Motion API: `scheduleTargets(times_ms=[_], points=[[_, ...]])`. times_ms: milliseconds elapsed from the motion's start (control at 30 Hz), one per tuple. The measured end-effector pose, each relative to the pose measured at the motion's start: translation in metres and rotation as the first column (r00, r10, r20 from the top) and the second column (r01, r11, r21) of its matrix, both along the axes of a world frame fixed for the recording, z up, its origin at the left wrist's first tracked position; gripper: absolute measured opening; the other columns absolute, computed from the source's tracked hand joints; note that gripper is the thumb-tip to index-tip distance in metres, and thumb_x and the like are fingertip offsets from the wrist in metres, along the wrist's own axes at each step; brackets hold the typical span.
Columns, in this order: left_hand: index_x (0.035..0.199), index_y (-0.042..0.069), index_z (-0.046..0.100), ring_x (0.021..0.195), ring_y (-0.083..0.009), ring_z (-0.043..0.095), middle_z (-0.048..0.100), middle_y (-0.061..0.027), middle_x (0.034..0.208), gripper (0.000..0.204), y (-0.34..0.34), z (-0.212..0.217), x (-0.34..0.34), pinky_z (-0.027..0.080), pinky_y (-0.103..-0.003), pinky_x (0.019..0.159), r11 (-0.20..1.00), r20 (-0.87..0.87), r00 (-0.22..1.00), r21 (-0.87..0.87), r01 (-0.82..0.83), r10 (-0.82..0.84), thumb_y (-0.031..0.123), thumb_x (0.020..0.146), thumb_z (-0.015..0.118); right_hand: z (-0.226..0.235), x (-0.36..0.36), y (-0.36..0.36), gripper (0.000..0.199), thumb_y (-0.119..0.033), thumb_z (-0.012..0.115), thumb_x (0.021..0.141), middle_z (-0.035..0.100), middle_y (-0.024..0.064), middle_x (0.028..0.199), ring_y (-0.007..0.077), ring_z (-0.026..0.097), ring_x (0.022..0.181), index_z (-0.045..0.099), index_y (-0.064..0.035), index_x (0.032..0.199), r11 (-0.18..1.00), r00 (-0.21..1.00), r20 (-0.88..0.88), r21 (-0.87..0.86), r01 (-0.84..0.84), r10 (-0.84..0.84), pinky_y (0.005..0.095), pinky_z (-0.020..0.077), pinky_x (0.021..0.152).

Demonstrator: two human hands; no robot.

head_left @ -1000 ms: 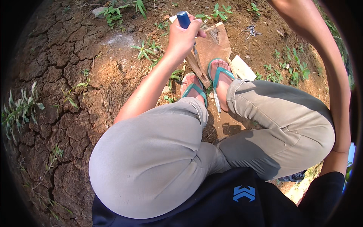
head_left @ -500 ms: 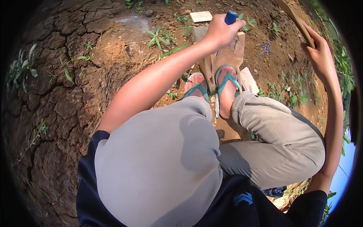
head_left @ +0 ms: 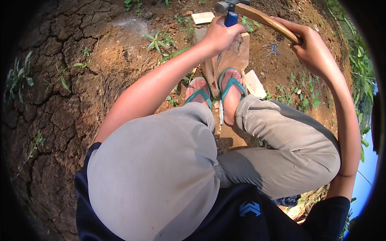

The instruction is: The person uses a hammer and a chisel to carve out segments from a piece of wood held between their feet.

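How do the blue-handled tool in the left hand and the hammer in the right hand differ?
The blue-handled tool stands roughly upright in the left hand, its tip against the wood plank; the hammer lies slanted in the right hand, raised above it. The tool's handle is blue, short and mostly hidden by the fist; the hammer's handle is bare wood, long, with a metal head. Each is gripped by one hand.

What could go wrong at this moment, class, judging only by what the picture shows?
The hammer in the right hand is right over the blue-handled tool gripped by the left hand; a glancing blow could hit those fingers. The feet in open sandals pin the wood close below, so a slip could reach them.
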State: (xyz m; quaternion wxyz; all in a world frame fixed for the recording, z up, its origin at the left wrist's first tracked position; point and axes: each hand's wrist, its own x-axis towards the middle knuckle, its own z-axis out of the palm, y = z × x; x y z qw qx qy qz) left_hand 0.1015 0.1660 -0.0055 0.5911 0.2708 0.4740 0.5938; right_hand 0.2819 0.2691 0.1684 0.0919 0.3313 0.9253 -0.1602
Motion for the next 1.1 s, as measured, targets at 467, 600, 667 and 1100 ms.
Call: scheduleTargets(times_ms=[467, 600, 667, 1100], points=[[0.085, 0.009, 0.056, 0.047, -0.0054, 0.034, 0.04, 0.0064, 0.059, 0.018, -0.001, -0.003, -0.004, 0.029, -0.028, 0.045, 0.999, -0.026, 0.999, 0.04, 0.026, -0.025, 0.016, 0.095, 0.068, 0.011, -0.005, -0.009, 0.067, 0.005, 0.048, 0.079, 0.07, 0.0221, 0.088, 0.0246, 0.069, 0.075, 0.061, -0.0118, 0.142, 0.977, 0.974, -0.098, 0.044, 0.207, -0.202, 0.0366, 0.0532, 0.074], [0.088, 0.008, 0.056, 0.047, -0.0057, 0.035, 0.041, 0.0063, 0.059, 0.017, -0.004, -0.013, -0.006, 0.031, -0.028, 0.045, 0.999, 0.024, 1.0, 0.039, 0.015, -0.016, 0.017, 0.095, 0.069, -0.009, -0.006, -0.015, 0.07, 0.008, 0.048, 0.082, 0.062, 0.0084, 0.084, 0.0112, 0.052, 0.074, 0.055, -0.0129, 0.148, 0.974, 0.986, 0.042, -0.149, 0.169, -0.164, 0.0266, 0.0465, 0.072], [0.089, 0.008, 0.056, 0.047, -0.0061, 0.036, 0.041, 0.0058, 0.059, 0.017, -0.005, -0.013, -0.01, 0.032, -0.028, 0.046, 0.999, 0.04, 0.999, 0.039, -0.019, 0.017, 0.017, 0.095, 0.069, 0.007, -0.017, -0.018, 0.068, 0.008, 0.049, 0.082, 0.069, 0.0121, 0.093, 0.013, 0.06, 0.081, 0.056, -0.011, 0.147, 0.958, 0.965, 0.066, -0.124, 0.259, -0.253, 0.0291, 0.0509, 0.079], [0.09, 0.004, 0.066, 0.06, -0.0099, 0.054, 0.046, 0.0032, 0.059, 0.021, -0.003, -0.024, -0.017, 0.052, -0.03, 0.071, 0.994, -0.211, 0.977, 0.108, 0.036, -0.013, 0.025, 0.094, 0.071, -0.03, -0.006, -0.014, 0.059, 0.005, 0.049, 0.084, 0.069, 0.0306, 0.113, 0.0425, 0.068, 0.11, 0.059, -0.0091, 0.141, 0.999, 0.998, -0.058, 0.042, 0.015, -0.012, 0.0444, 0.0492, 0.099]])
